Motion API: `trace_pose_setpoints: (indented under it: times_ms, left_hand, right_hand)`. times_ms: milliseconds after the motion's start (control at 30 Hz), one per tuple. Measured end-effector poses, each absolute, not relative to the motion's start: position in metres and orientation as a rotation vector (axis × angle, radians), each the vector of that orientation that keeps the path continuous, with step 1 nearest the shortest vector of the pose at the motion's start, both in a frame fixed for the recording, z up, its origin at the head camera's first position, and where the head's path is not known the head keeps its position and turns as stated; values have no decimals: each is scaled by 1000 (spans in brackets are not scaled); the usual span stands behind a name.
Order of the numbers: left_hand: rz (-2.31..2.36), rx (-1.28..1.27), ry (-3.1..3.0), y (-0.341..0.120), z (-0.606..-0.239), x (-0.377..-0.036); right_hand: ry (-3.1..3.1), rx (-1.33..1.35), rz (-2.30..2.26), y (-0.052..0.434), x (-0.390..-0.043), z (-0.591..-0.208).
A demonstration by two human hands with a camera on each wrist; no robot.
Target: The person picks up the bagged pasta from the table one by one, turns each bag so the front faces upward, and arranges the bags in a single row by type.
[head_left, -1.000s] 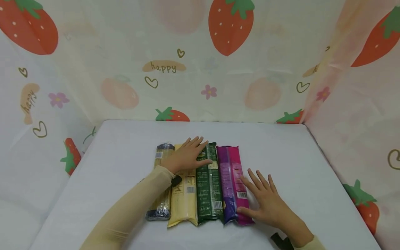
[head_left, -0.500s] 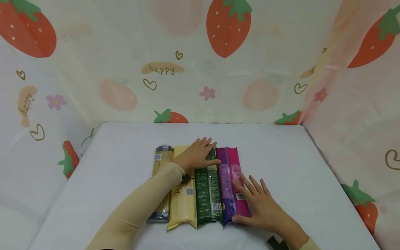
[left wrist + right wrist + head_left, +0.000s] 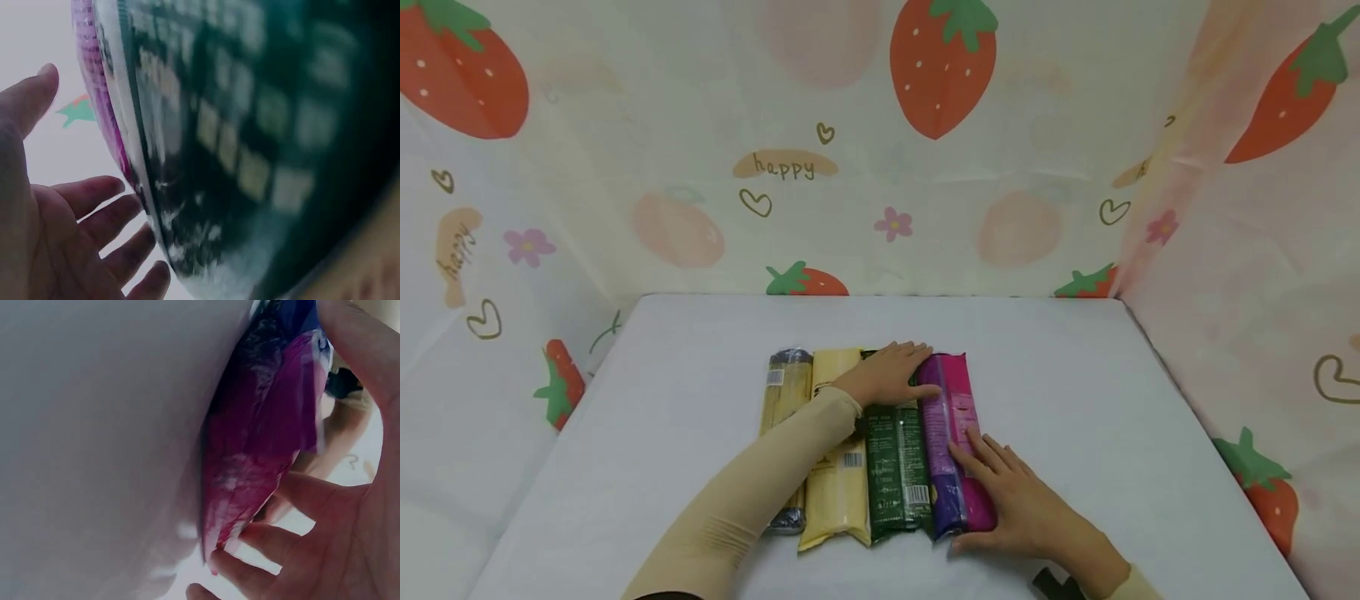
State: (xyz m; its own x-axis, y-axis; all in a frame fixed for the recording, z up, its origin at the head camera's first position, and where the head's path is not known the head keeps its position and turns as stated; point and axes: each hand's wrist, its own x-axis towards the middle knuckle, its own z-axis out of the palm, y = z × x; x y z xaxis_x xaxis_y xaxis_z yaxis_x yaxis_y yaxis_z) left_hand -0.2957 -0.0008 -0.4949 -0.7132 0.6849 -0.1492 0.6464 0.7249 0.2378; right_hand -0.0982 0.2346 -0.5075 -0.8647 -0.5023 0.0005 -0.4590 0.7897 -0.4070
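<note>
Four packs lie side by side. My left hand point(image 3: 887, 373) spans the upper part of the green spaghetti pack point(image 3: 895, 467), fingers extended toward its far end and thumb over the pink-and-purple pack point(image 3: 957, 417). In the left wrist view, the fingertips of the left hand point(image 3: 75, 231) are right at the green pack's edge. My right hand point(image 3: 1018, 508) lies along the lower right side of the pink-and-purple pack, thumb near its bottom end. The right wrist view has the fingers of the right hand point(image 3: 331, 531) extended beside the pink pack point(image 3: 250, 437).
A yellow pack point(image 3: 835, 517) lies left of the green one, partly under the left sleeve. Furthest left is a clear pack of noodles point(image 3: 786, 392) with dark ends. The white table point(image 3: 700, 333) is bounded by strawberry-print curtains point(image 3: 820, 217) at the back and sides.
My left hand has slid right across the green pack toward the pink-and-purple one. The right hand has come left and closer against the pink-and-purple pack, its fingers less spread.
</note>
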Motion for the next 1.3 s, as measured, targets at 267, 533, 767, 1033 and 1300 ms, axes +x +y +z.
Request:
trace_pose_setpoints:
  times_ms: [267,533,767,1033,1300]
  left_hand:
    - [262,996,2697,6,-500,-299]
    - [263,966,2731,15,-498,-304]
    - [165,999,2734,21,-494,-299]
    - [172,946,2716,23,-488,-297]
    - [231,951,2704,20,-487,-297]
  right_hand:
    - [2813,-675,-560,224,-96,-500]
    - [2920,-609,-393,205,-94,-494]
    - [2930,-572,-334,194,-96,-490]
    - [2907,-519,-403,196,-97,-491]
    - [2882,-478,-525,203,-95,-494]
